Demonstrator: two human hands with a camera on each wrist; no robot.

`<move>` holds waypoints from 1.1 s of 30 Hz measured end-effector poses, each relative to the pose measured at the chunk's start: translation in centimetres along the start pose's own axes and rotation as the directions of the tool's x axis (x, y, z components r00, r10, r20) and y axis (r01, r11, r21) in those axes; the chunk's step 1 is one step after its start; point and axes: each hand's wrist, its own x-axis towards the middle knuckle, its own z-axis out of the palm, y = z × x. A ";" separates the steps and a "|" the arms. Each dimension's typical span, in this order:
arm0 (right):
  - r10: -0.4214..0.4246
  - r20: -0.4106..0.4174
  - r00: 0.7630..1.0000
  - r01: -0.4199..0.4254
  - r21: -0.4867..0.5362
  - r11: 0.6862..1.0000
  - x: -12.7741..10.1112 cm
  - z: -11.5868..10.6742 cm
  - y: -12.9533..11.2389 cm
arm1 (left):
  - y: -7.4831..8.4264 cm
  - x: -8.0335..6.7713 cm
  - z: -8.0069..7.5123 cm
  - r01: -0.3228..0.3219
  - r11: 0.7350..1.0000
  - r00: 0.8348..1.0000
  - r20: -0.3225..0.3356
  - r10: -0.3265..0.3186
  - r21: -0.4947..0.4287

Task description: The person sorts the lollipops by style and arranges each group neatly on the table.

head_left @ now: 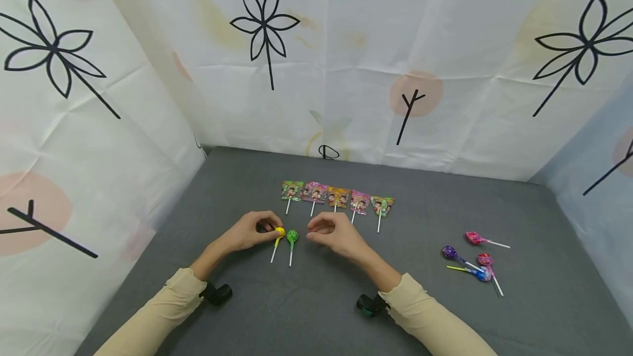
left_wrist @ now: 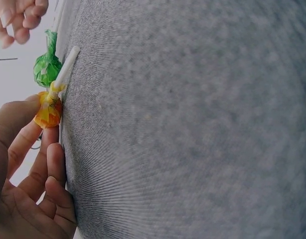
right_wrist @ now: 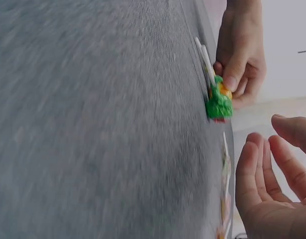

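Note:
My left hand [head_left: 252,231] pinches the yellow-wrapped head of a lollipop [left_wrist: 49,112] between thumb and fingers, its white stick pointing toward me on the grey table. Just to the right of it lies a green lollipop [head_left: 292,236], stick also toward me. My right hand [head_left: 337,234] hovers a little right of the green lollipop with thumb and fingers apart, holding nothing. In the right wrist view, the fingers [right_wrist: 247,169] are loosely bent and the green lollipop [right_wrist: 219,106] overlaps the yellow one.
Behind the hands, a row of several flat-wrapped lollipops [head_left: 338,196] lies across the table [head_left: 306,312]. At the right is a loose group with a purple lollipop [head_left: 449,252], a blue one [head_left: 483,274] and pink ones [head_left: 473,238]. Patterned white cloth [head_left: 366,26] hangs around the table.

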 end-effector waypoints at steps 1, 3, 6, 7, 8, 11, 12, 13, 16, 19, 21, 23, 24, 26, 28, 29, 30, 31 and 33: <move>0.003 -0.005 1.000 -0.003 -0.002 1.000 -0.2 -0.3 0.0 | 0.0 0.0 0.0 0.000 1.000 1.000 0.002 0.000 0.006; 0.015 -0.015 1.000 -0.014 0.004 1.000 -0.6 -1.0 0.0 | -0.1 0.0 0.0 -0.007 1.000 1.000 0.006 0.007 0.010; 0.018 -0.020 1.000 -0.017 0.014 1.000 -1.5 -2.0 -0.1 | -0.2 0.0 0.0 -0.010 1.000 1.000 0.011 0.009 0.014; 0.019 -0.020 1.000 -0.018 0.019 1.000 -1.8 -2.4 -0.1 | -0.2 0.0 0.0 -0.010 1.000 1.000 0.012 0.010 0.013; 0.015 -0.019 1.000 -0.015 0.022 1.000 -2.1 -2.8 -0.1 | -0.2 0.0 0.0 -0.011 1.000 1.000 0.013 0.011 0.011; 0.026 -0.024 0.999 -0.025 0.019 1.000 -3.2 -4.0 -0.2 | -0.2 0.0 0.0 -0.012 1.000 1.000 0.011 0.012 0.008; 0.031 -0.026 0.999 -0.031 0.014 0.999 -3.6 -4.4 -0.2 | -0.1 -0.1 0.0 -0.015 1.000 1.000 0.011 0.015 0.007; 0.038 -0.030 0.999 -0.038 0.011 0.999 -4.1 -4.9 -0.1 | -0.1 -0.1 0.1 -0.016 1.000 1.000 0.012 0.016 0.006; 0.059 -0.041 0.997 -0.060 -0.004 0.998 -5.4 -6.3 0.1 | 0.0 0.0 0.1 -0.018 1.000 1.000 0.014 0.018 0.005; 0.079 -0.046 0.996 -0.079 0.001 0.997 -6.8 -7.8 0.5 | -0.1 -0.1 0.2 -0.018 1.000 1.000 0.010 0.018 0.005; 0.095 -0.052 0.994 -0.095 0.009 0.995 -7.8 -8.8 0.6 | -0.1 -0.1 0.2 -0.020 1.000 1.000 0.004 0.020 0.006; 0.110 -0.063 0.992 -0.109 0.016 0.994 -8.6 -9.7 0.8 | -0.1 -0.2 0.2 -0.020 1.000 1.000 -0.001 0.020 0.006; 0.118 -0.071 0.990 -0.117 0.017 0.993 -9.0 -10.2 0.8 | -0.1 -0.2 0.1 -0.022 1.000 1.000 -0.001 0.022 0.006; 0.128 -0.090 0.988 -0.128 0.014 0.992 -9.7 -11.0 0.8 | 0.0 -0.2 0.1 -0.022 1.000 1.000 -0.002 0.022 0.005; 0.136 -0.113 0.984 -0.137 0.005 0.991 -10.4 -11.8 0.9 | 0.0 -0.2 0.1 -0.021 1.000 1.000 -0.001 0.021 0.004; 0.137 -0.125 0.983 -0.139 -0.002 0.990 -10.7 -12.3 0.9 | 0.0 -0.2 0.0 -0.021 1.000 1.000 -0.001 0.021 0.004; 0.139 -0.138 0.981 -0.142 -0.010 0.990 -11.0 -12.7 0.9 | 0.0 -0.2 0.0 -0.027 1.000 1.000 0.000 0.027 0.002; 0.138 -0.150 0.979 -0.142 -0.018 0.990 -11.3 -13.0 0.9 | 0.0 -0.2 0.0 -0.029 1.000 1.000 -0.002 0.029 0.001; 0.142 -0.169 0.975 -0.148 -0.026 0.989 -11.8 -13.8 0.8 | 0.0 -0.1 0.0 -0.036 0.999 0.999 -0.002 0.036 -0.002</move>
